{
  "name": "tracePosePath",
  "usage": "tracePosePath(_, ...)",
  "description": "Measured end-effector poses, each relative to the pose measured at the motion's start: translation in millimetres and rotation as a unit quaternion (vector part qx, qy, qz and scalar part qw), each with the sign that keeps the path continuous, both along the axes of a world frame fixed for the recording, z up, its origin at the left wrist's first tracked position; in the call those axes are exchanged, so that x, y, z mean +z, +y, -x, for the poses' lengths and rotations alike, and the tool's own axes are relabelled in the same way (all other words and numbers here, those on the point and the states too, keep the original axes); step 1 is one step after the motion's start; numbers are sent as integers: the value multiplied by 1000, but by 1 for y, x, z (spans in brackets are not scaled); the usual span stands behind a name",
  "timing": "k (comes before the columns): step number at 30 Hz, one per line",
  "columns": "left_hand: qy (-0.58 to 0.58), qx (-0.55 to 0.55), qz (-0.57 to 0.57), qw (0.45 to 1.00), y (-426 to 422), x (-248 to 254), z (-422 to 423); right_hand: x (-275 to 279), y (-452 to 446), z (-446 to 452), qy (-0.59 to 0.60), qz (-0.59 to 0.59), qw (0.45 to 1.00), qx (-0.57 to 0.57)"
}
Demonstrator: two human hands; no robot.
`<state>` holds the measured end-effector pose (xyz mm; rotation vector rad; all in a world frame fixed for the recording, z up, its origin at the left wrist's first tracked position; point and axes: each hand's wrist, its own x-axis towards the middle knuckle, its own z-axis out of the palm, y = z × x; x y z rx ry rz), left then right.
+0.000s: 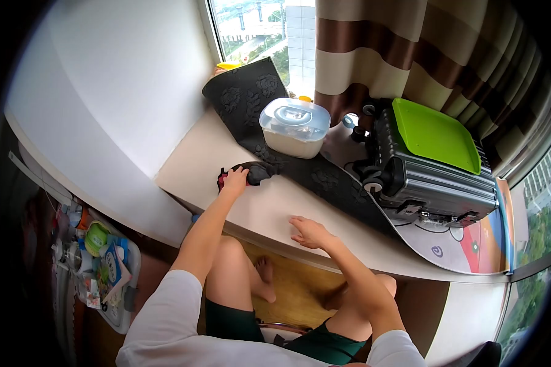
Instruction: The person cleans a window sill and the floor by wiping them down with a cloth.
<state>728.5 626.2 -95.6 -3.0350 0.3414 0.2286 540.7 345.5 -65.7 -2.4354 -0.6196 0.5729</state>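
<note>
Clearly, my left hand [234, 180] lies over one end of a black-and-red fabric bundle [260, 174], its fingers a little spread across the cloth; whether they grip it or merely rest there, I cannot tell. The bundle sits on the pale surface [263, 208] in front of me, towards its left end, just beside the edge of a long black mat [324, 178] embossed with flowers. Red shows near my fingers, and the dark part stretches out to the right of them.

My right hand [311, 232] is free, its fingers loosely bent and slightly apart, near the front edge of the surface. I cannot tell whether it touches down.

Beyond the bundle, a white plastic container [295, 145] with a translucent lid stands upright on the black mat, whose far end slopes up by the window [251, 37]. To the right, a dark ribbed suitcase [431, 194] lies flat on a colourful printed mat [450, 249], bearing a lime-green tray [438, 136]. Behind it hangs a brown-and-cream striped curtain [379, 43].
</note>
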Motion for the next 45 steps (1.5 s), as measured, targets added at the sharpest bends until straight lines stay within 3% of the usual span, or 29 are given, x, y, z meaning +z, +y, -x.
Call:
tracePosePath(4, -19, -18, -1, 1000, 0, -17, 32, -22, -22, 38, -49, 37, 992, 114)
tracePosePath(9, -19, -57, -21, 998, -24, 6, 107, -16, -29, 72, 9, 43, 993, 107)
tracePosePath(11, 2, -59, -14, 998, -45, 37, 150, -14, -33, 79, 17, 43, 993, 112)
tracePosePath(16, -27, -123, 21, 992, -74, 30, 217, -9, -37, 86, -15, 38, 994, 101)
tracePosePath(19, -22, -147, 36, 988, -94, 26, 241, -34, -46, 81, -54, -75, 996, -2)
tracePosePath(22, -30, -171, 75, 982, -116, 26, 256, 2, -50, 95, -87, -42, 991, -96)
tracePosePath(28, -34, -230, 131, 964, -172, 26, 275, 34, -60, 112, -196, 109, 952, -208)
tracePosePath(34, -67, -285, 149, 944, -212, 6, 256, 22, -72, 101, -197, 209, 932, -219)
tracePosePath(41, -47, -259, 191, 946, -207, 17, 228, 23, -73, 92, -191, 154, 930, -273)
tracePosePath(45, -41, -213, 147, 965, -181, 24, 188, 23, -66, 98, -193, 131, 935, -268)
